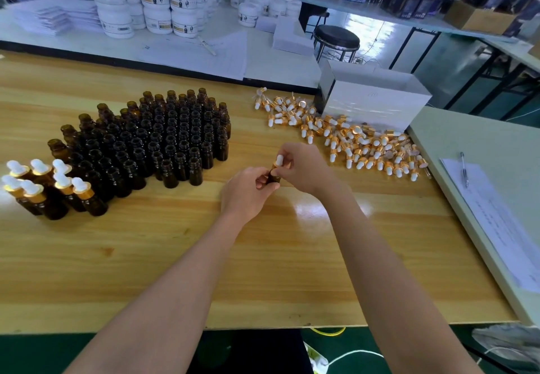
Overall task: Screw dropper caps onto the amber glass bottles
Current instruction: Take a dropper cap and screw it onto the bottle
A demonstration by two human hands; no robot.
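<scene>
My left hand (247, 191) grips a small amber bottle (274, 175) above the middle of the wooden table (263, 256). My right hand (304, 167) pinches a dropper cap (279, 161), gold collar and white bulb, that sits on the bottle's neck. Several open amber bottles (163, 137) stand packed together to the left. Several capped bottles (49, 188) stand at the far left. A loose heap of dropper caps (359, 140) lies to the right of my hands.
A white box (374, 99) stands behind the cap heap. Papers (496, 221) and a pen (464, 169) lie on the pale table at right. White jars (163, 8) are stacked on the far bench beside a black stool (336, 39).
</scene>
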